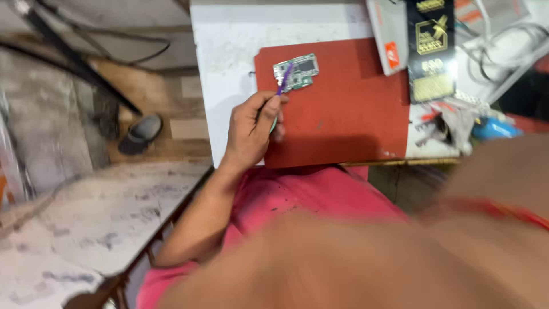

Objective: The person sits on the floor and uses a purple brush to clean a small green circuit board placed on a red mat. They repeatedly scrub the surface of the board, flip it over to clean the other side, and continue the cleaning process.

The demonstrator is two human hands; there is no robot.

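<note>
Fingers [269, 109] of the left hand [251, 131] pinched around a slender purple tool [283, 79], its tip resting on a small green circuit board [296, 72]. The board lies flat on the far left part of a red mat [343, 114], just beyond the fingertips. The hand rests across the mat's left edge, with its forearm running down and to the left towards the near side of the scene.

The mat lies on a white counter [229, 51], whose bare surface shows to the left of and beyond the mat. To the right of the mat, a black and gold printed package [430, 48] lies along its far right corner, with a grey and orange package [386, 40] partly under it. Further right: white cables [503, 40], a blue object [492, 129], and a tangle of small red and grey parts [443, 123], too blurred to identify.

The right arm [400, 252] fills the near foreground as a large blurred shape with a red thread band [503, 210] about it; its hand is out of view. A pink garment [297, 191] shows between the arm and the counter's near edge. Left of the counter: the floor, with a dark sandal [140, 133] and a pale stone slab [86, 229]
</note>
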